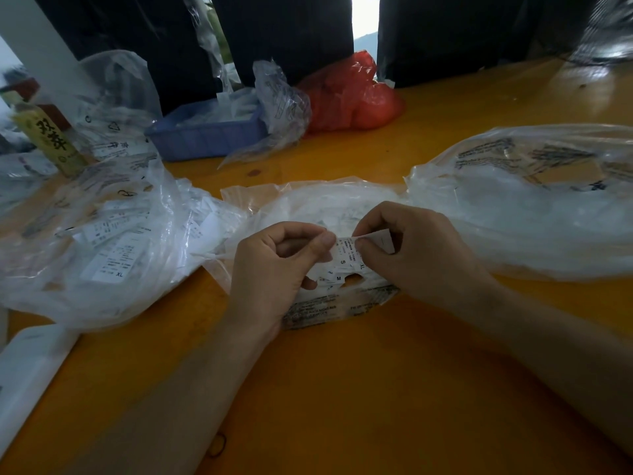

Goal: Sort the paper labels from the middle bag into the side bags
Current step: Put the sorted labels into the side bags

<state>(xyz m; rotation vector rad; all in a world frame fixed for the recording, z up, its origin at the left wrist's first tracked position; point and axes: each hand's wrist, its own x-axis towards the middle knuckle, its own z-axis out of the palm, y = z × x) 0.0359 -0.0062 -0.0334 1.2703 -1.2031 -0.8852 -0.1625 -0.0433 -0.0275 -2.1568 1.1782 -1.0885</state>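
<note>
Orange table (342, 389), three clear bags across. Left hand (274, 269) and right hand (411, 255) both pinching paper labels (347, 257) above middle bag (308, 207). Left bag (102, 234) at nine o'clock partly filled; right bag (531, 214) at three; sorting seemingly midway.

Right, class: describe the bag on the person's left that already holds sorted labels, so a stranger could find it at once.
Start from the orange table and find the two hands, left hand and right hand, over the middle bag. The clear bag just left of them is the one. Unlike the bag on the right, it shows white paper labels through the plastic, one marked XL.
</note>
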